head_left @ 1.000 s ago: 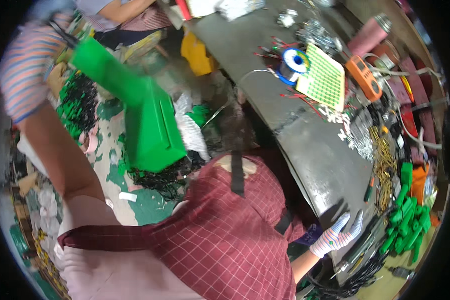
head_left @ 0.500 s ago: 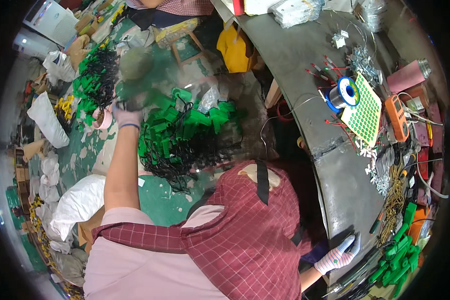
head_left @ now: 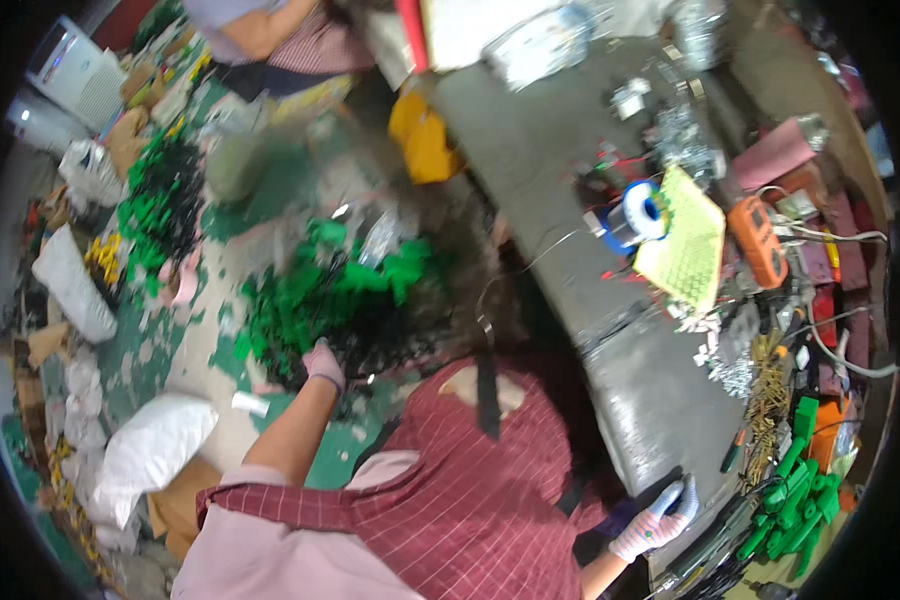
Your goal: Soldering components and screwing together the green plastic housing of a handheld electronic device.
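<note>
My left hand (head_left: pixel 323 367), in a pale glove, is at the near edge of a heap of green plastic parts with black cables (head_left: pixel 330 290) on my left. Its fingers are partly lost among the cables and smeared, so I cannot make out a grip. At the front edge of the grey table (head_left: pixel 620 400) rests my right hand (head_left: pixel 655 525), in a striped glove. Its fingers are stretched out and nothing shows in them. Several loose green plastic handles (head_left: pixel 800 510) lie to its right, beside dark cables.
A solder wire spool (head_left: pixel 635 218), a yellow-green perforated sheet (head_left: pixel 685 245), an orange multimeter (head_left: pixel 757 240) and a pink flask (head_left: pixel 780 152) occupy the table. White sacks (head_left: pixel 155 455) and a second green heap (head_left: pixel 160 200) lie left. Another person (head_left: pixel 270 40) is beyond.
My left hand has come back from beside the farther green heap to the near edge of the closer one. My right hand stays on the table. The whole view has shifted slightly.
</note>
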The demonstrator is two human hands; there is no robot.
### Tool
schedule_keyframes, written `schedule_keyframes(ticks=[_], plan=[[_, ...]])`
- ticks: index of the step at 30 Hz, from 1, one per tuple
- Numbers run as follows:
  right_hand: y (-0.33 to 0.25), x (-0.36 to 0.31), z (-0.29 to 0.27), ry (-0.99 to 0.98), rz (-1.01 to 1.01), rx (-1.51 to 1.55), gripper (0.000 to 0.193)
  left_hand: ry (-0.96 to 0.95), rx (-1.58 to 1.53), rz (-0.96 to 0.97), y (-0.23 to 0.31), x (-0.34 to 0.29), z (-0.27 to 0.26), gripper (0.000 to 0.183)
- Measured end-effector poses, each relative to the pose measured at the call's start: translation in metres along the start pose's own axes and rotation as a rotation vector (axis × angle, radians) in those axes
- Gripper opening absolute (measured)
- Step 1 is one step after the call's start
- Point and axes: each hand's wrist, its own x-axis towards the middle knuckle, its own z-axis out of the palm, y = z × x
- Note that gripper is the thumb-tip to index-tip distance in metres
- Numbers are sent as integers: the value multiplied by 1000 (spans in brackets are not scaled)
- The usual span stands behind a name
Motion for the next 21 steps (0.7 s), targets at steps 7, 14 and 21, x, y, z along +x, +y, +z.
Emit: schedule_keyframes(ticks=[7,14,21], plan=[[-12,-4,-12,74,-123,-196,15,-192,-229,1428,401,-257,117,23],[-71,20,-15,94,-248,-432,17,51,295,1892,567,-314,249,58],[-48,14,-9,72,-113,-383,18,-4,827,1395,593,-366,291,80]])
